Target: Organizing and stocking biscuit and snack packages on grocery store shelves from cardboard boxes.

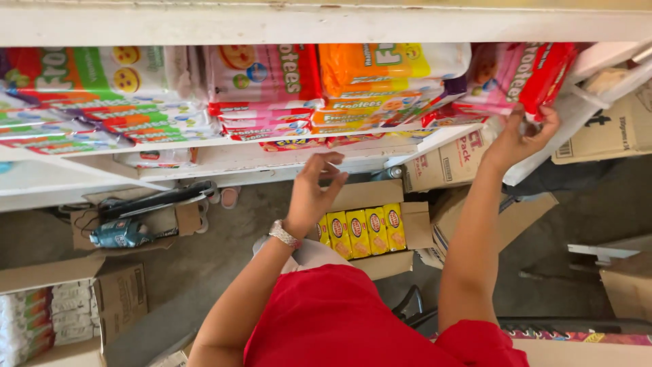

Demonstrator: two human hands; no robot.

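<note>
Along the white shelf [285,158] that runs across the top of the view, we see rows of snack packs stacked on edge and flat. At its right end, our right hand [521,138] is raised to a red and pink snack pack [526,76], with the thumb and fingertips pinched on the pack's lower edge. That pack sits tilted at the shelf's right end, leaning against a neighbouring pink one.

Below the shelf's front edge, near its middle, our left hand [314,190] hovers with the fingers curled and slightly apart; it holds nothing that we can make out, though the palm is turned away, so we cannot be sure. A silver wristwatch [284,234] circles that wrist.

Beneath the shelf, directly under the left hand, an open cardboard box [414,224] stands on the floor with yellow biscuit packets [360,233] lined up upright inside it. Above the left hand, on the shelf, lie an orange and yellow pack [387,64] and a pink pack [261,71] side by side. Left of the shelf's middle are green and orange packs [88,75]. Lower left of the shelf, another carton [119,299] holds pale stacked packets. A red shirt [339,319] fills the bottom of the view.
</note>
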